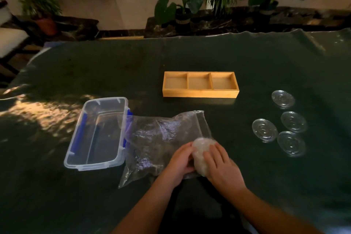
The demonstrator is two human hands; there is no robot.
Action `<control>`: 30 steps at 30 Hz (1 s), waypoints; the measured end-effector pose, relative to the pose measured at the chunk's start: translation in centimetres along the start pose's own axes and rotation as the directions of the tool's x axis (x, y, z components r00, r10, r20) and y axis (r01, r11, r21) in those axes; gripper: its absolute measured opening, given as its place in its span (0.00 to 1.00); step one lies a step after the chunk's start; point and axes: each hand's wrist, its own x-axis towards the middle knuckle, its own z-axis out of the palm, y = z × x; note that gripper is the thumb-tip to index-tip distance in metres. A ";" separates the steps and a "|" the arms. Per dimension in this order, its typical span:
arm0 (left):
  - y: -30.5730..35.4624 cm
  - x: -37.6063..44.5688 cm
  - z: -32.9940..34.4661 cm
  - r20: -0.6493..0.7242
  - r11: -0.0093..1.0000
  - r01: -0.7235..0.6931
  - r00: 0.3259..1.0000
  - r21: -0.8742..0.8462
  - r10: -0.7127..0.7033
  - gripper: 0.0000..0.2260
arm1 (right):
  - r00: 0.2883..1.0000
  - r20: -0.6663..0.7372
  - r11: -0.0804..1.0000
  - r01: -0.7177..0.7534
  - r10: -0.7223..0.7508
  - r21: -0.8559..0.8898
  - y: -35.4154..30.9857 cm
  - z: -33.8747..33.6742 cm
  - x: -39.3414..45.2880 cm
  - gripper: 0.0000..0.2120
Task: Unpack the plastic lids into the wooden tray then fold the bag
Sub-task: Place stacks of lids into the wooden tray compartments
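A clear crumpled plastic bag (159, 138) lies on the dark table, its left end against a plastic box. At its near right corner a stack of translucent plastic lids (201, 150) sits inside the bag. My left hand (180, 163) grips the stack from the left and my right hand (220, 165) from the right, both through the bag film. The wooden tray (200, 94) with three compartments stands farther back in the middle, and all three compartments are bare.
A clear storage box (79, 135) with blue clips stands left of the bag. Several round clear lids (283, 99) lie flat on the table at the right. Potted plants line the far edge beyond the table.
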 end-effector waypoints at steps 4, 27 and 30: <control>-1.9 -0.3 -0.8 0.267 0.966 -0.147 0.960 0.213 0.087 0.34 | 0.994 0.113 0.998 0.005 -0.013 0.068 1.0 1.0 -1.9 0.44; -3.6 1.2 1.0 0.221 0.571 -0.461 0.870 0.679 0.441 0.47 | 0.997 0.034 0.902 -0.081 0.074 0.424 2.8 -1.8 -0.9 0.19; -3.8 1.1 0.8 0.175 0.596 -0.440 0.876 0.672 0.450 0.44 | 0.989 0.082 0.890 -0.146 0.123 0.432 2.1 -2.1 -0.4 0.19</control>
